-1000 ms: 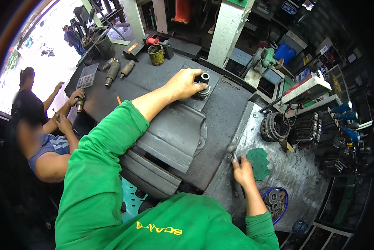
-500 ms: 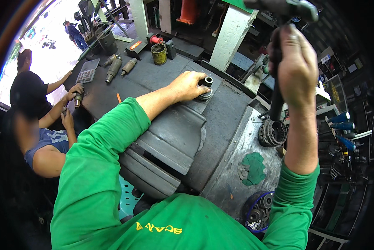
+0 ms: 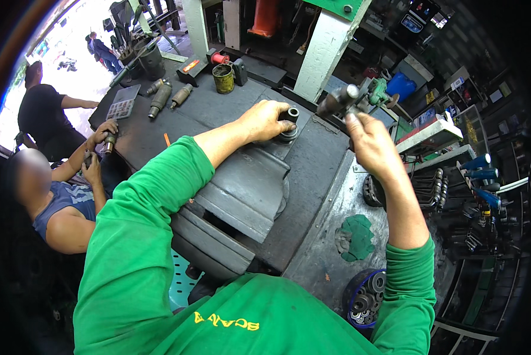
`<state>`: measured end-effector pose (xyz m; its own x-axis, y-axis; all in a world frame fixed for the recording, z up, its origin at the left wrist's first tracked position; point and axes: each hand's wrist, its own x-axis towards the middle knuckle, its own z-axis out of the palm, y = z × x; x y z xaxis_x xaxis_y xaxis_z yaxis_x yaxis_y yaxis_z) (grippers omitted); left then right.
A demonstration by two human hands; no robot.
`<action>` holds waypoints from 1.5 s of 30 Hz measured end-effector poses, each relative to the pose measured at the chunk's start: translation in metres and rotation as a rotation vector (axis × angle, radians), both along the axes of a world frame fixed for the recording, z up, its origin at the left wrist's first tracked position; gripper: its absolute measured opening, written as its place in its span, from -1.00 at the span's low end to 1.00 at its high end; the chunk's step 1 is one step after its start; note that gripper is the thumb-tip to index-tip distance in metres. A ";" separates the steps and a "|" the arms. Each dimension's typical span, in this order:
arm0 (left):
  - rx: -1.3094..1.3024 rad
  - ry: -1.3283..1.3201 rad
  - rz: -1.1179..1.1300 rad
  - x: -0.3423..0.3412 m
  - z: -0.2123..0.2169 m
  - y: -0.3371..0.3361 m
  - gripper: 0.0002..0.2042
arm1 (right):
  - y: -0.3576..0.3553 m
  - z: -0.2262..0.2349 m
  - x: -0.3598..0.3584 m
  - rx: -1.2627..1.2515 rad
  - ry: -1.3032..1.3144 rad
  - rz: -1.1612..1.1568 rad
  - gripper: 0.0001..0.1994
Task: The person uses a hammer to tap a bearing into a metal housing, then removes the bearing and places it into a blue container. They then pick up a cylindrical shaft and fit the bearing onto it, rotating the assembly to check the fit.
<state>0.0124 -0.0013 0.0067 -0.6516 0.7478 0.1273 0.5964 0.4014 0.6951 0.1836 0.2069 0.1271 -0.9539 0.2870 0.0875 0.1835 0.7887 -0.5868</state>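
Hammer point(image 3: 338, 100) and right hand point(image 3: 369, 141) are lower than in the preceding frame, in which they were raised at the upper right; the left hand point(image 3: 262, 121) maintains its position. Right hand: closed around the hammer handle. The hammer head is to the right of the dark tube point(image 3: 291, 111), clear of it. Left hand: thumb and fingers gripping the tube, which stands upright over a metal ring point(image 3: 288, 137), just behind the vise point(image 3: 242, 183) on the worktop point(image 3: 322, 155). Farther back stand a yellow can point(image 3: 223, 79) and, to its left, several metal cylinders point(image 3: 160, 102). On the right, a green cloth point(image 3: 358, 238) lies near a blue-rimmed tub point(image 3: 348, 294) containing assorted rings.
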 end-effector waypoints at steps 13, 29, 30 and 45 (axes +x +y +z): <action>0.467 -0.065 0.167 -0.019 0.003 -0.001 -0.75 | -0.005 -0.056 0.063 0.180 0.044 -0.020 -0.66; -0.399 0.105 0.004 -0.004 -0.003 0.006 -0.16 | -0.027 -0.287 0.233 0.482 -0.056 -0.202 -0.64; -0.399 0.096 0.007 -0.004 -0.003 0.006 -0.17 | -0.027 -0.289 0.232 0.495 -0.060 -0.210 -0.62; -0.372 0.084 0.026 -0.005 -0.007 0.008 -0.20 | -0.026 -0.292 0.227 0.480 -0.040 -0.250 -0.60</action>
<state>0.0079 0.0071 -0.0005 -0.6699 0.7362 -0.0959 0.6314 0.6329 0.4482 0.4109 0.1810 -0.1650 -0.8671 0.4421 0.2295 0.4144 0.8959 -0.1599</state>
